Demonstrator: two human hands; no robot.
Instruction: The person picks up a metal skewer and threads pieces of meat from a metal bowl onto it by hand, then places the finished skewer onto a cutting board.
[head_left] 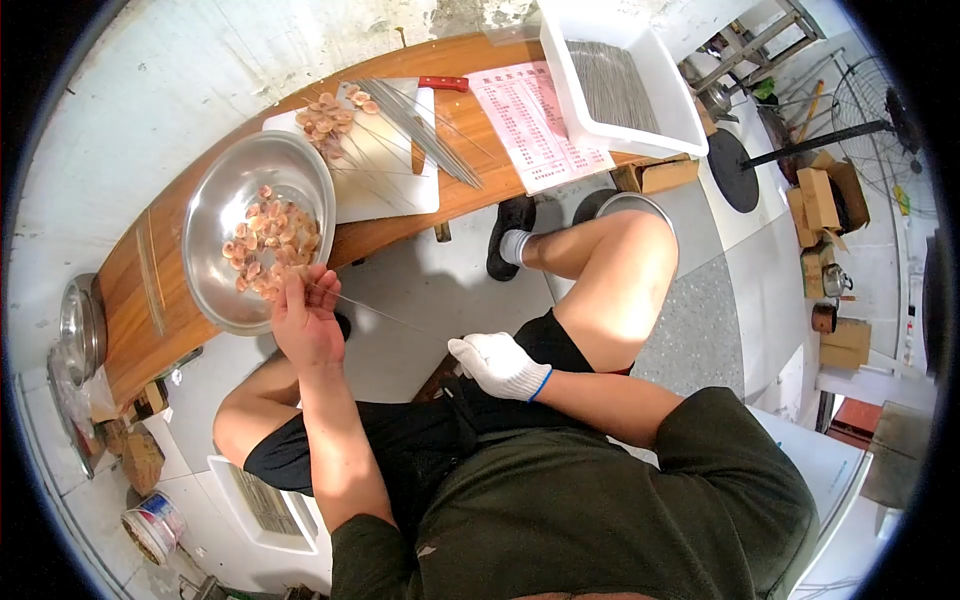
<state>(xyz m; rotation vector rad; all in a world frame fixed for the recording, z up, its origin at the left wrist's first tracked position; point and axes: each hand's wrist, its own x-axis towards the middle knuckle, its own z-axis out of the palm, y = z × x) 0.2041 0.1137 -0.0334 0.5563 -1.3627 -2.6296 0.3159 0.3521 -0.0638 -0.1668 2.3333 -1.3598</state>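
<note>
At nine o'clock, left hand (308, 322): pinched thin metal skewer (370, 308)
White-gloved right hand (502, 366): curled, hold unclear
Likely threading: next needed aim

Skewer (375, 313): one, thin, straight and metallic in appearance. Gripped near its upper end in the bare left hand (308, 315), at the near rim of the bowl. The exposed length slants down to the right, clear of the bowl; the upper end is hidden by the fingers.

Food pieces (270, 232): numerous, small, rounded, pinkish-tan with browner edges. Loose and heaped in the bowl, mostly toward its near right part; exact count cannot be determined.

Bowl (215, 195): wide, shiny metal, upright on the wooden table (120, 345), its far left interior bare.
</note>
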